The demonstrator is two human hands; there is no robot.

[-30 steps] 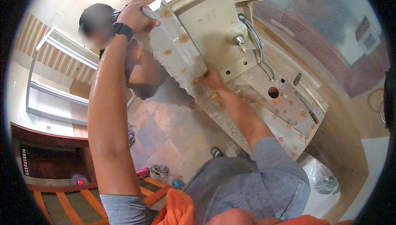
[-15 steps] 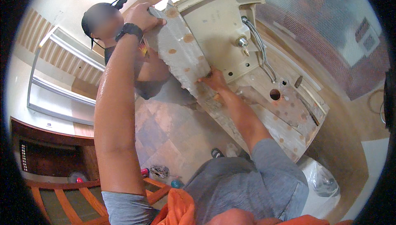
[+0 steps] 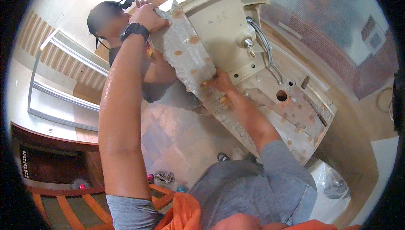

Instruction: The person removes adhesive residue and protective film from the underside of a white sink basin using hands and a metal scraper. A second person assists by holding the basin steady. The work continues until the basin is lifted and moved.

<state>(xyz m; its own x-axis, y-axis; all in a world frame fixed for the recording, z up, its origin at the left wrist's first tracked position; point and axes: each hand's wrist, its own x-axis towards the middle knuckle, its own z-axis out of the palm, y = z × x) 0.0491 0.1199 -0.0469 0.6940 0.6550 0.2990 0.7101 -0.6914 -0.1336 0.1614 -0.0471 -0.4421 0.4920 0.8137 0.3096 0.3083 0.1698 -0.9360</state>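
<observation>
Nearest, well below the basin, lie an orange cloth [image 3: 185, 211] at the wearer's chest and, to its left, wooden slats [image 3: 67, 207]. A bundle in clear plastic [image 3: 333, 183] sits below and right of the basin. Directly under the basin is the pale, stained worktop [image 3: 310, 139], with a round hole [image 3: 282, 96] and, beside its right edge, a thin dark strip [image 3: 317, 112]. The right hand [image 3: 221, 80] is clamped on the basin's lower corner, where its rust-spotted rim meets the worktop. The basin [image 3: 215, 23] is tilted up, its cream underside showing; a metal fitting [image 3: 248, 44] and grey hoses [image 3: 263, 46] hang at its right side. The left hand [image 3: 147, 17] grips the basin's upper left corner, thumb over the rim. Just left of the basin, behind the left arm, is a co-worker [image 3: 160, 69] in a dark cap. Farther left stands a metal frame [image 3: 63, 114].
</observation>
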